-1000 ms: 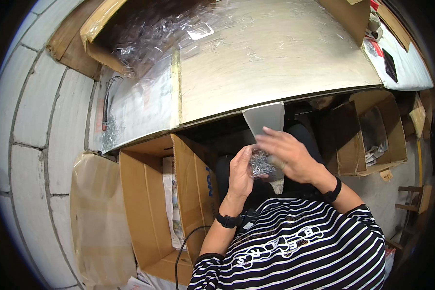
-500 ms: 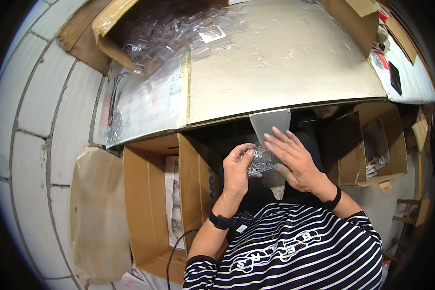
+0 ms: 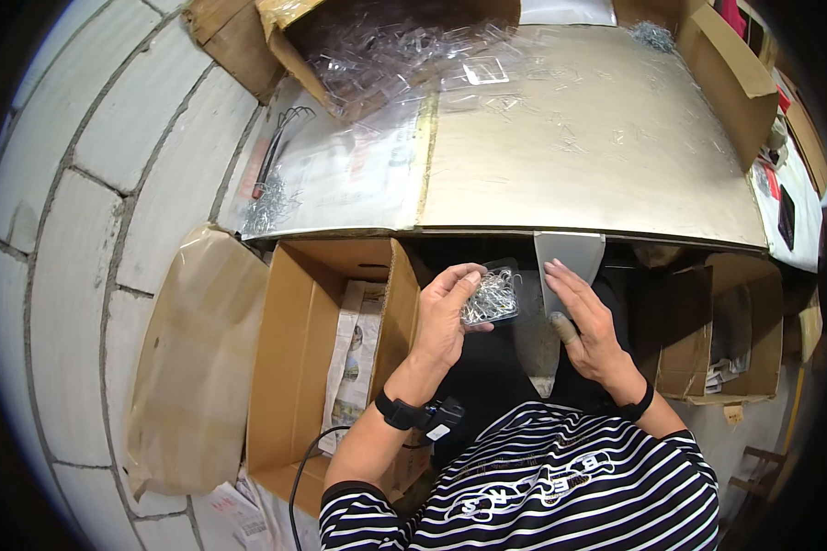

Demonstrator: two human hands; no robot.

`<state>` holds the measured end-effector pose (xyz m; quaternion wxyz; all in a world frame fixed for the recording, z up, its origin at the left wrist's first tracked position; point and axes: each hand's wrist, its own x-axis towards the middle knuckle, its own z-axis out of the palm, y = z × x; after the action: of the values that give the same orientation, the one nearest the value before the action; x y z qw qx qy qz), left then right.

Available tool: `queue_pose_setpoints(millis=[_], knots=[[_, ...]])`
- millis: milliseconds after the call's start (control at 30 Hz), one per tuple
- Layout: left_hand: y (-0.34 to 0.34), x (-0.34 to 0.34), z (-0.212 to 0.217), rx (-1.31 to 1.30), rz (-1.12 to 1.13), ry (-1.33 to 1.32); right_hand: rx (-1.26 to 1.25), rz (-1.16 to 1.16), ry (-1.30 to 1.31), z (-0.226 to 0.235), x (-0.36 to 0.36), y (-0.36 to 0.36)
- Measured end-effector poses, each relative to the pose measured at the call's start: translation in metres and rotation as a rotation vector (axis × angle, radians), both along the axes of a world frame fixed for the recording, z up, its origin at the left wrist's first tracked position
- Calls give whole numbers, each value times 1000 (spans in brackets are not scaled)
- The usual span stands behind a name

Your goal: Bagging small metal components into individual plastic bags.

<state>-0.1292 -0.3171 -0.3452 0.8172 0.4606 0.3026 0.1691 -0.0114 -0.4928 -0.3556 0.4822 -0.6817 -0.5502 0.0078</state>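
My left hand (image 3: 447, 312) grips a small clear plastic box (image 3: 492, 323) between thumb and fingers, above my lap. Packed inside are many small, shiny wire pieces (image 3: 489, 296), some with bent ends; their exact kind is too small to tell. A short gap to the right, my right hand (image 3: 586, 323) holds nothing, its fingers stretched out and the thumb apart. A wrapping covers the thumb's tip. Right beside those fingers, a grey sloping chute (image 3: 568, 252) runs from the table edge down toward my lap, narrowing at its lower end.
The worktable (image 3: 579, 174) lies ahead, with loose wire pieces scattered over it. At its far left, clear plastic cases (image 3: 404, 69) spill from a carton. An open cardboard box (image 3: 289, 367) stands at my left, another (image 3: 744, 340) at my right. A phone (image 3: 787, 217) lies far right.
My left hand and the plastic box have drawn apart from my right hand, toward the left. The right hand has come away from the box. The whole view has shifted too.
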Motion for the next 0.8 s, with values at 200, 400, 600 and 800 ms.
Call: queue_pose_setpoints(millis=[200,400,600,800], knots=[[5,-1,5,40,-18,54,-8,-9,518,3,-9,26],[-30,49,-9,229,-187,112,22,-286,476,-27,21,0],[-67,88,-47,341,-486,45,-130,-541,-125,-54,38,-66],[-157,121,-42,282,-808,100,-585,-552,-334,-25,27,-161]])
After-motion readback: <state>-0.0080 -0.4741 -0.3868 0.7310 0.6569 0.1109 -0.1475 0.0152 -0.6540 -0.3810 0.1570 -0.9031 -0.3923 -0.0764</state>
